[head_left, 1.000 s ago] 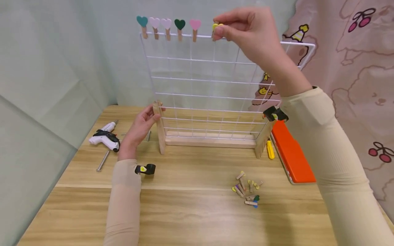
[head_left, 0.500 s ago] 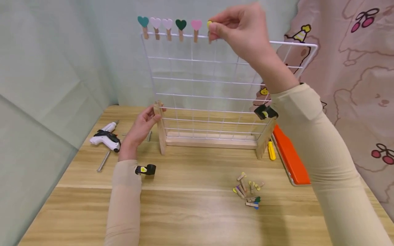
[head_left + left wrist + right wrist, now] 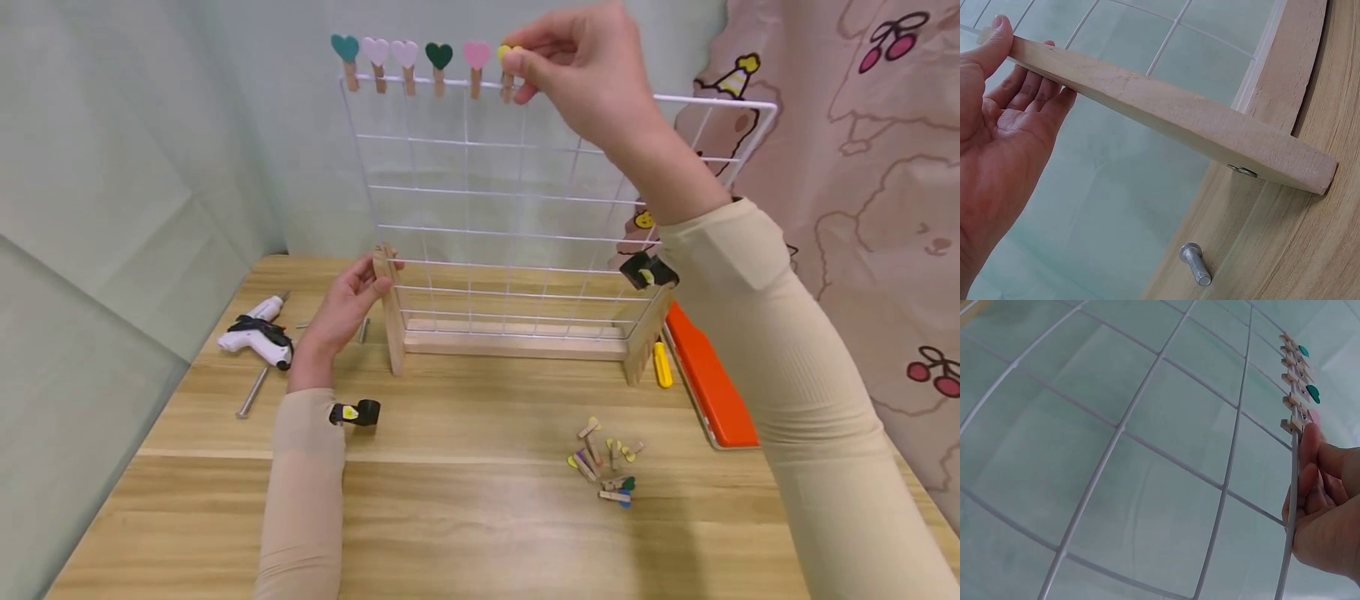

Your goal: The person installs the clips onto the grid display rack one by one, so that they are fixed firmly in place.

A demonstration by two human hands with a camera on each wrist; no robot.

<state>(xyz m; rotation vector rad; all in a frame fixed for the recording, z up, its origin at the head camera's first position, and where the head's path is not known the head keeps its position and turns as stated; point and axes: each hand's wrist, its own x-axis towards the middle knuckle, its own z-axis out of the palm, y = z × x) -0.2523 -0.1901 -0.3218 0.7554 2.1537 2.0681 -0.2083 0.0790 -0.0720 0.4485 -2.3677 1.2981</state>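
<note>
In the head view my right hand (image 3: 600, 79) pinches a small wooden clothespin with a yellow heart (image 3: 507, 83) between thumb and fingers, at the top wire of a white grid panel (image 3: 466, 142). To its left along that wire stand a teal-heart clothespin (image 3: 345, 48), two pale ones, a dark green one (image 3: 438, 56) and a pink one (image 3: 476, 55). My left hand (image 3: 337, 312) holds the upper end of the left wooden upright (image 3: 392, 325) of the panel's stand. Thumb and fingers lie on either side of this upright (image 3: 1147, 100) in the left wrist view.
Several loose heart clothespins (image 3: 600, 467) lie on the table right of centre. A white glue gun (image 3: 258, 337) and bolts (image 3: 252, 393) are at the left. A yellow-handled tool (image 3: 662, 365) and an orange case (image 3: 708, 383) lie at the right.
The right hand has shifted left along the top wire with the yellow-heart clothespin, closer to the pink one. The left hand stays on the upright.
</note>
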